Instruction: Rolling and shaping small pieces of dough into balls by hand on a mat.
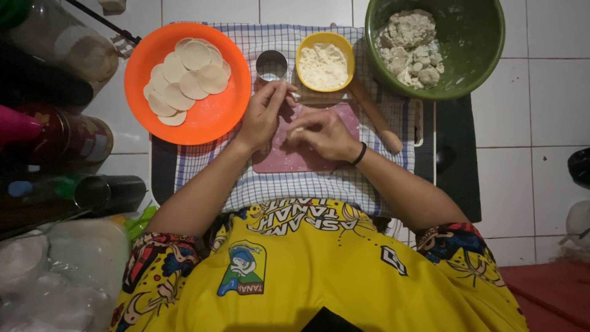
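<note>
My left hand (263,117) and my right hand (324,135) meet over a pink cutting board (289,161) on a checked cloth. Both pinch a small piece of pale dough (296,130) between the fingertips; most of it is hidden by the fingers. A black band circles my right wrist. An orange plate (212,120) with several round flat dough discs (187,80) lies to the left of my left hand. Just beyond the hands stand a round metal cutter (271,65) and a yellow bowl of flour (324,63).
A green bowl (473,43) with lumps of dough sits at the far right. A wooden rolling pin (376,117) lies beside the board. Jars, bottles and plastic bags (67,141) crowd the left side. White floor tiles surround the cloth.
</note>
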